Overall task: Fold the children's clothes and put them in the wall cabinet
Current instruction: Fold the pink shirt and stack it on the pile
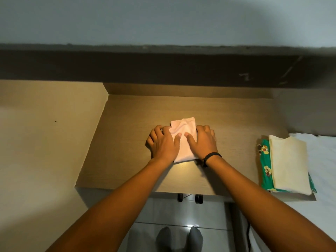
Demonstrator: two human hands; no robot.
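A small pale pink folded garment point(183, 131) lies in the middle of a wooden desk point(127, 142). My left hand point(161, 142) grips its left edge and my right hand point(201, 140) grips its right edge, both thumbs pressing on top of the cloth. A dark layer shows under the garment's lower edge. At the desk's right end sits a stack of folded clothes: a cream piece point(289, 162) on top of a green cartoon-print piece point(265, 168).
A dark band point(163, 68) runs along the wall behind the desk, with grey wall above. A beige panel point(45, 142) stands to the left. White bedding point(323, 160) lies at the right. Below the desk edge are chair parts point(189, 197) and my feet on tiled floor.
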